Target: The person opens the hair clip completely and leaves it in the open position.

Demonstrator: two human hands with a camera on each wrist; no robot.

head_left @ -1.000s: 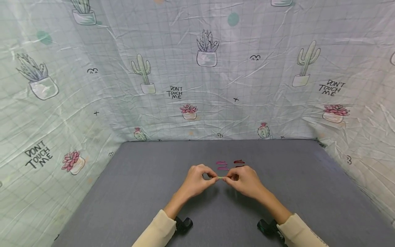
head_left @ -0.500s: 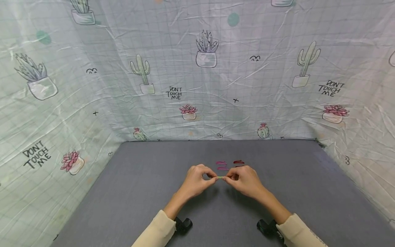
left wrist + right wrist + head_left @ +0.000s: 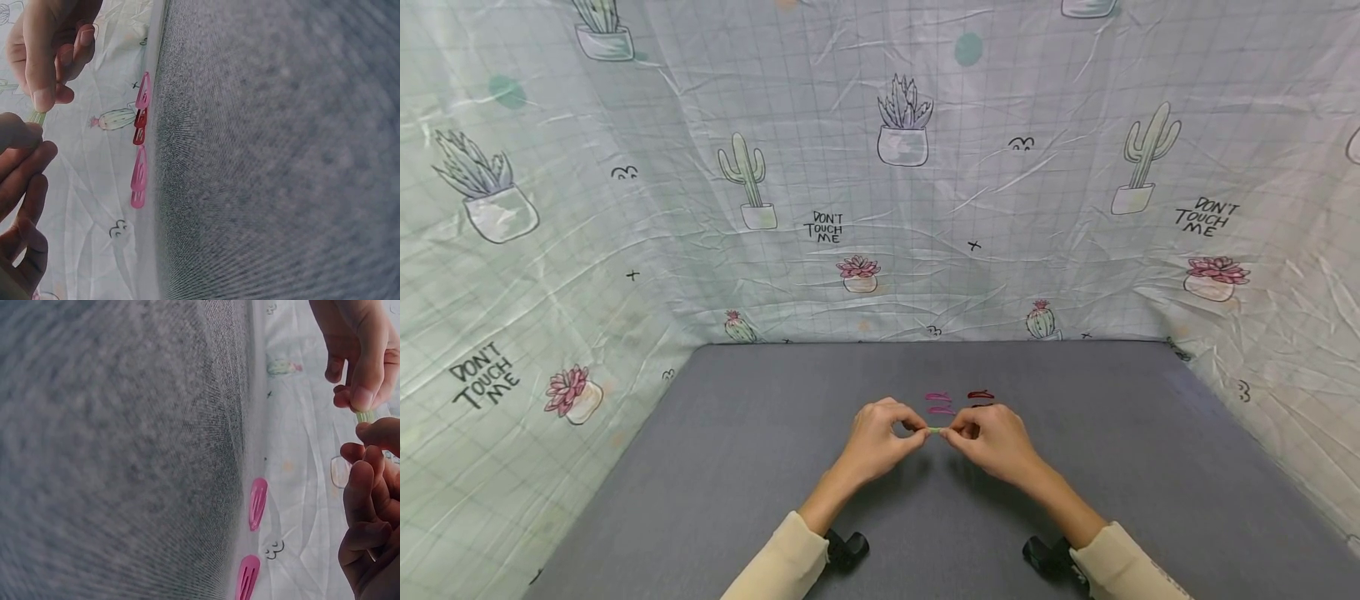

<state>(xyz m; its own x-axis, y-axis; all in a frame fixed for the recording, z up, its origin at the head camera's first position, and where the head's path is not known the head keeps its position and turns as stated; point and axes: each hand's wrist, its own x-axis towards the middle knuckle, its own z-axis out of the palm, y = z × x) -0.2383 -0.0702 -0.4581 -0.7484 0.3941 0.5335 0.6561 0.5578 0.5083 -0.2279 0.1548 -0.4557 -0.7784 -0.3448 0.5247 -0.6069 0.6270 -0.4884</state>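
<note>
In the head view my left hand [image 3: 876,437] and right hand [image 3: 1000,440] meet above the grey table. Between their thumbs and fingertips they pinch the two ends of a small light green hair clip [image 3: 935,431]. Only its short, grooved middle shows in the right wrist view, and the fingertips cover the rest. Just beyond the hands lie two pink snap hair clips [image 3: 937,397], one behind the other. To their right are two red snap hair clips [image 3: 981,394], the nearer one partly hidden by my right hand.
The grey tabletop [image 3: 760,433] runs back to a wrinkled sheet [image 3: 925,208] printed with cacti, which hangs behind it and along both sides. Black wrist-worn devices [image 3: 847,548] show below both forearms.
</note>
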